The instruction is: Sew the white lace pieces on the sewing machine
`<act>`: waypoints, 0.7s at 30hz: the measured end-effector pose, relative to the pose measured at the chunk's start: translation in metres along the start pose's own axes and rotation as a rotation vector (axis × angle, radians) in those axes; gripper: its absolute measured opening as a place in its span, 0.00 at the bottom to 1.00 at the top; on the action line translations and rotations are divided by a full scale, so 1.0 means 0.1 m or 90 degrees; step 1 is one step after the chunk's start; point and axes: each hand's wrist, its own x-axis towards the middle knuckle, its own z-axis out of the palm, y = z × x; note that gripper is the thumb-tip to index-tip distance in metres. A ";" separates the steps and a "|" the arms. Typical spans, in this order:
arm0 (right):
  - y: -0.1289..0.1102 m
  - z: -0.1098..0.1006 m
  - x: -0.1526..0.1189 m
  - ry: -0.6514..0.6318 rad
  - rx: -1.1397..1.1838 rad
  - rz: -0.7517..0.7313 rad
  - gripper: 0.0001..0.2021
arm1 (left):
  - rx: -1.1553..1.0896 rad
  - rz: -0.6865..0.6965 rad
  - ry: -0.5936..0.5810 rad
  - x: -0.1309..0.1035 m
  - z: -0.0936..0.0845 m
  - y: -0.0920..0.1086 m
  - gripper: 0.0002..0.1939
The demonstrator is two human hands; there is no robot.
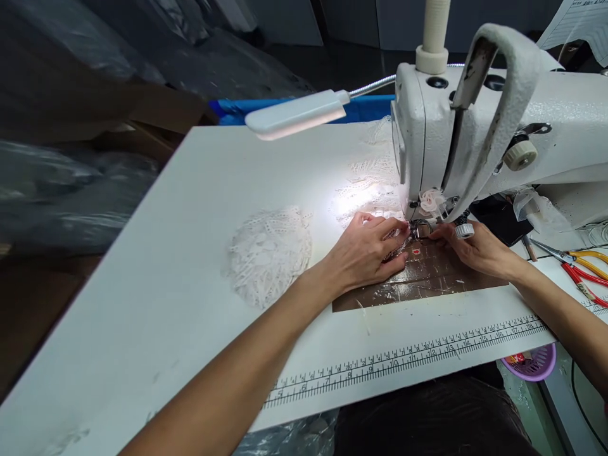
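Note:
Under the head of a white sewing machine [422, 136], my left hand [368, 253] rests on the bed just left of the presser foot [420, 229]. Its fingers are bent and pressed together over white lace [392, 244], which shows between them. My right hand [472, 250] lies close to the right side of the foot, fingertips pinched; whatever they hold is hidden. White lace [370, 183] also trails across the table behind my left hand. A round heap of lace [270, 256] sits left of my left forearm. A brown plate [427, 278] covers the bed beneath both hands.
A lamp [297, 114] shines over the lace. Yellow-handled scissors [586, 255] and a red-handled tool [582, 283] lie at the right. A printed ruler [408, 358] runs along the table's front edge, with a purple basket [536, 367] below. Plastic-wrapped bundles [71, 196] stand at the left.

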 end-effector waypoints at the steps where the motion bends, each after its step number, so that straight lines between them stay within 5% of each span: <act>1: 0.02 0.02 0.02 0.022 -0.001 0.014 0.21 | -0.001 0.003 0.009 0.00 0.01 0.00 0.18; 12: -0.04 -0.03 -0.15 0.157 0.011 -0.030 0.13 | 0.005 -0.017 0.050 -0.04 0.06 0.01 0.19; 21: 0.08 0.03 -0.16 0.246 -0.113 -0.115 0.11 | -0.100 -0.026 0.054 0.07 0.07 -0.21 0.17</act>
